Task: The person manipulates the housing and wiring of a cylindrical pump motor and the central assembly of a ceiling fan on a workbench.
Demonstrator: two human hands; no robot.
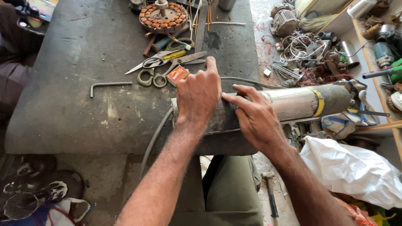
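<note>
Pump motor [293, 102], a long steel cylinder with a yellow band near its far end, lies across the right edge of the dark surface [79, 104], its grimy near end on the surface and the rest overhanging the cluttered floor. Both hands are on that near end: the left hand [197, 94] is curled over the top with fingers clamped round the body, and the right hand [253, 117] lies flat on it just beside, fingers together and pointing left, pressing rather than gripping. This looks like a steadying or turning hold on the casing.

A grey cable [157, 136] runs from the near end and hangs over the front edge, close to the left wrist. Just behind the left hand sit a small orange box [178, 75] and 2 pairs of scissors [167, 62]; an L-shaped hex key [109, 85] lies well to the left. A wound stator [162, 17] stands at the far edge. Below, a hammer [271, 193] lies on the floor.
</note>
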